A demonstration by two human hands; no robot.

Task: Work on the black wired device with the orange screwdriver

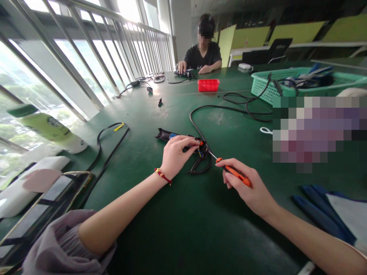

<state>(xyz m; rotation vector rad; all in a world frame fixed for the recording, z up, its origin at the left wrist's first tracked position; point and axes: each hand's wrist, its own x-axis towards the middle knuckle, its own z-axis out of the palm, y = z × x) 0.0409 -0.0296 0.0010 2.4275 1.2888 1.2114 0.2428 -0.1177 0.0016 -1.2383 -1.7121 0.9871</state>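
Lying on the green table (160, 206) is a black, opened-up electrical device (164, 134), with thin coloured wires showing at its right end and a black cord attached. My left hand (177, 152) rests over it, thumb and fingers closed on its right end beside a small orange-red part (202, 143). An orange-and-black screwdriver (236, 174) is gripped in my right hand (252, 191). Its metal shaft points left, and the tip reaches the wired end; whether it sits in a screw is too small to tell. My left fingers partly hide the device's middle.
A red tray (208, 85) and a small black piece (160, 102) lie farther back. At right stand a green basket (259, 86) and blue-and-white gloves (323, 210). A bottle (48, 128), a phone (54, 187) and a black strap (110, 160) are left. A person (203, 53) works opposite.
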